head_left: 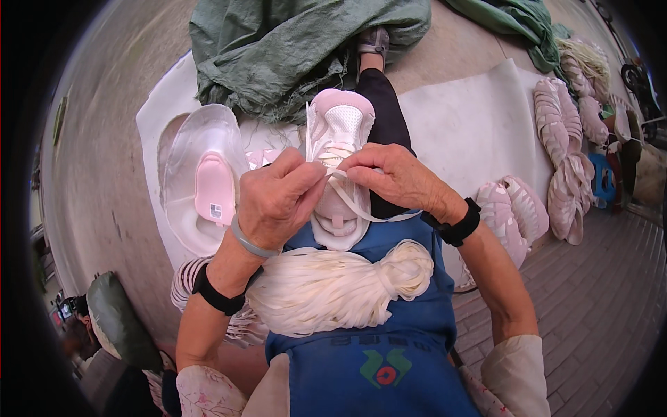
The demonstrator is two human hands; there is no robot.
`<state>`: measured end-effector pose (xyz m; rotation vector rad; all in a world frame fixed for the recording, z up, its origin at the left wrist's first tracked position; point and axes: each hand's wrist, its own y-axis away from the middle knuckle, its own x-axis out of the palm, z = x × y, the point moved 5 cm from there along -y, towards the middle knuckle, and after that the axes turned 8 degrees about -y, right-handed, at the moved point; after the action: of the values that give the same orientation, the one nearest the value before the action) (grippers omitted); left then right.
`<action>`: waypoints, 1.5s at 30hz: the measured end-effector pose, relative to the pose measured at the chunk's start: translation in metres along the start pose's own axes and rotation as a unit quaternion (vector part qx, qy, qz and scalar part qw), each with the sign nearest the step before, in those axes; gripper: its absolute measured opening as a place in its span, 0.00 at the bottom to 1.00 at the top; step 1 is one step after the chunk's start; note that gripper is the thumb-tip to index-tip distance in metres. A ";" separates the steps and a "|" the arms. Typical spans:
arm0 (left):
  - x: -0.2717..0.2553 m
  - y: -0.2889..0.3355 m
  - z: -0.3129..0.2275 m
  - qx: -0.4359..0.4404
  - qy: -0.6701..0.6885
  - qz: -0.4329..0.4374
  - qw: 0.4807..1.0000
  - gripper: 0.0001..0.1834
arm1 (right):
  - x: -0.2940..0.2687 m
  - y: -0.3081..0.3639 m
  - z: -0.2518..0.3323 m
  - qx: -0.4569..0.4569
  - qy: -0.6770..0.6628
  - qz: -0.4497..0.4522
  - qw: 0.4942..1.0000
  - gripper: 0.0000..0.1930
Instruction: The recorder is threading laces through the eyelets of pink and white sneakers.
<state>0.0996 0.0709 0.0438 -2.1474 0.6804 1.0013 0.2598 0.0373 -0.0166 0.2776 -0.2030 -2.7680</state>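
Note:
A pink and white sneaker (340,121) rests on my lap, on a blue apron (417,326). White shoelace runs across its eyelets, and a loose length of lace (356,200) trails over the shoe to the right. My left hand (276,198) is closed in a pinch at the lacing, on the left of the shoe. From the other side, the thumb and fingers of my right hand (403,177) pinch the lace at the eyelets. The fingertips nearly meet. Nearer my body, a tied bundle of white laces (319,288) lies across the apron.
To the left stands a translucent white holder (184,149) with a pink pad (214,187) inside. Stacked pink and white shoe parts (497,219) sit at right, with more piles (559,132) beyond. Green cloth (299,52) is heaped ahead over white sheeting (472,115).

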 end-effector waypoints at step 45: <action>0.024 0.034 0.034 -0.179 0.024 0.179 0.967 0.07 | -0.005 0.016 -0.001 0.159 -0.239 -0.063 0.956 0.09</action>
<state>0.0744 0.0698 -0.0038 -2.4155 1.0009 1.3503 0.2699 0.0245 -0.0137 -0.3232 -0.7797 -2.8746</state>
